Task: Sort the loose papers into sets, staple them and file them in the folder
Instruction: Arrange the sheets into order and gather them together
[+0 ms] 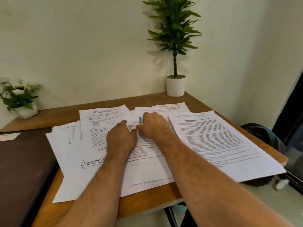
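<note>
Two bare forearms are extended over the wooden table (152, 199), nearest the viewer. A dark brown folder (23, 169) is seen lying closed at the left edge, touching the paper spread. Loose white printed sheets (101, 177) are fanned across the middle, unsorted and overlapping; a separate text-heavy stack (218, 143) is laid to the right. The left hand (122, 136) is pressed on the central sheets, fingers curled under, nothing plainly gripped. The right hand (154, 126) is closed around a small blue object (140, 120), probably the stapler. Sorting is judged barely begun; stapling and filing remain. Beyond, a white-potted leafy plant (175, 46) and a flower pot (21, 99) are noted.
</note>
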Demonstrator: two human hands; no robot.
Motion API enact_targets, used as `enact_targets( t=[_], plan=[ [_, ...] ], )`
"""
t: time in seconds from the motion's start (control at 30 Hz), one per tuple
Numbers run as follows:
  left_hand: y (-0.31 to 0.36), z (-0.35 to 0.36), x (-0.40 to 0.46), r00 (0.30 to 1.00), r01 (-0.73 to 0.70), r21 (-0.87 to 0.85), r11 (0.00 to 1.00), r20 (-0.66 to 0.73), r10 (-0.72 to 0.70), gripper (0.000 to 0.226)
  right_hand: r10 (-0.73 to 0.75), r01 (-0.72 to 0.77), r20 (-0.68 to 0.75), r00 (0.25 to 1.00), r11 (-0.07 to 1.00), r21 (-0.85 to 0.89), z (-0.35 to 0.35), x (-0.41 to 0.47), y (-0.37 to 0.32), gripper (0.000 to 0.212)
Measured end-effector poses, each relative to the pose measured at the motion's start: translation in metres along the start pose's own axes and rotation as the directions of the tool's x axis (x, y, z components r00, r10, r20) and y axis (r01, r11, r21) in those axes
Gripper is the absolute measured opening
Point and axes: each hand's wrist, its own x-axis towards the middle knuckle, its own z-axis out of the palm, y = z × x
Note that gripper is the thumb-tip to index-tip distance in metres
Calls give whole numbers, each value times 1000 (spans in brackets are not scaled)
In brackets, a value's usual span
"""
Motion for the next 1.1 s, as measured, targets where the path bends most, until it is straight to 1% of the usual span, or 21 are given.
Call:
enact_targets(
  t=[0.07, 0.17, 0.23, 0.3, 0.4, 0.5, 0.6, 0.7, 0.9, 1.1],
  plan=[
    [0, 0, 1, 1000, -1, -5, 1000, 7, 1, 59, 44, -43, -17, 999, 997, 60, 6, 6, -6, 50],
    [-3, 1, 3, 999, 34, -10, 999, 21, -34, 65, 95, -89, -26, 995, 983, 163, 5, 18, -7, 45],
    [-4, 1, 5, 999, 31, 4, 1000, 33, -31, 62, 119, -102, -58, 991, 964, 246, -7, 27, 2, 43],
    [-4, 0, 6, 999, 19, 0, 1000, 42, -19, 55, 152, -108, -134, 979, 951, 291, -26, 36, 21, 37],
    [-1, -1, 7, 999, 0, 5, 1000, 37, 0, 51, 195, -144, -251, 948, 968, 208, -45, 48, 60, 26],
    [2, -1, 5, 1000, -10, 23, 1000, 3, 10, 50, 280, -241, -298, 913, 957, 161, -50, 54, 102, 26],
    [3, 0, 5, 998, -24, -30, 999, -52, 22, 48, 370, -339, -286, 884, 928, 153, -49, 52, 134, 26],
    [4, 0, 5, 997, -31, -106, 994, -70, 24, 47, 425, -399, -225, 877, 904, 153, -44, 52, 155, 33],
    [7, 2, 7, 999, -14, -163, 986, -49, 6, 52, 428, -400, -215, 878, 902, 163, -39, 56, 167, 29],
    [7, 2, 8, 998, -14, -189, 982, -69, 1, 52, 444, -415, -145, 884, 889, 192, -41, 57, 168, 31]
  ],
)
